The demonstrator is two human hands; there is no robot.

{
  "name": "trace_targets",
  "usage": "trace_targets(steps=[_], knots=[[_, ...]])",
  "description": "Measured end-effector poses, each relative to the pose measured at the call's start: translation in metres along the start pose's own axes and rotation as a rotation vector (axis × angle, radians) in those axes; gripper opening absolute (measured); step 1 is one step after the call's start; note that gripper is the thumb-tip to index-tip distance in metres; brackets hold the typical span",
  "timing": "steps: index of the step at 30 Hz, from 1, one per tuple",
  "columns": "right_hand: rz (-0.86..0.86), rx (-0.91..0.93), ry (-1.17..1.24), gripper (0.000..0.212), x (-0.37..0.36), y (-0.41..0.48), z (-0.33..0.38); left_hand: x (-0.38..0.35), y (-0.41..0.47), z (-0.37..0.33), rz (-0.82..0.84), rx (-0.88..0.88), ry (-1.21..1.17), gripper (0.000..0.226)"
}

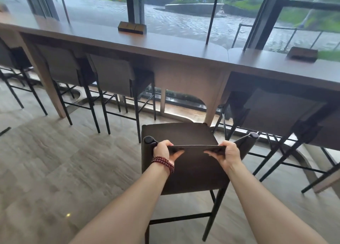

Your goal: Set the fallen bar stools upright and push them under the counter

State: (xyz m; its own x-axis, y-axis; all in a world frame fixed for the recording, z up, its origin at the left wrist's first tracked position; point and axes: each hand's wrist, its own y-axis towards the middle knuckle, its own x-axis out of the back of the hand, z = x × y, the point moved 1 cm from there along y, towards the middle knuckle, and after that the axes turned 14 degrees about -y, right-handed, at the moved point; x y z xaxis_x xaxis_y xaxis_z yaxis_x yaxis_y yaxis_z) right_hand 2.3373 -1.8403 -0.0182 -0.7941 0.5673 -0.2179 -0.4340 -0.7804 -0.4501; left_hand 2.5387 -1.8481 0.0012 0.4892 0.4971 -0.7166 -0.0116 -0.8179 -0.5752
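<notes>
Under inspection: one bar stool [176,133], with dark brown padded seat and low backrest, round caps at both backrest corners, and thin black metal legs joined by crossbars. Stands upright on the floor [55,161], just short of the near edge of the counter [165,43], in front of its wooden leg [215,104]; not under the counter. Gripped at the backrest's top edge by left hand [163,150] and right hand [227,152], fingers curled over the edge, thumbs on the near face. On the left wrist, a beaded bracelet [163,162]. Tucked under the counter, neighbouring stools at left [112,72] and right [276,111]. Front legs of the held stool hidden behind seat and backrest; left rear leg cut off at the bottom of the view. Right-hand stools blurred.
</notes>
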Motion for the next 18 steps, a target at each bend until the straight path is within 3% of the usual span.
trace_targets(steps=[13, 18], knots=[[0.059, 0.053, -0.115, 0.014, -0.109, 0.115, 0.074, -0.099, 0.108, -0.072, 0.012, 0.030, 0.088, 0.011], [0.110, 0.046, -0.136, 0.027, -0.146, 0.182, 0.114, -0.157, 0.161, -0.087, 0.013, -0.011, 0.090, 0.007]])
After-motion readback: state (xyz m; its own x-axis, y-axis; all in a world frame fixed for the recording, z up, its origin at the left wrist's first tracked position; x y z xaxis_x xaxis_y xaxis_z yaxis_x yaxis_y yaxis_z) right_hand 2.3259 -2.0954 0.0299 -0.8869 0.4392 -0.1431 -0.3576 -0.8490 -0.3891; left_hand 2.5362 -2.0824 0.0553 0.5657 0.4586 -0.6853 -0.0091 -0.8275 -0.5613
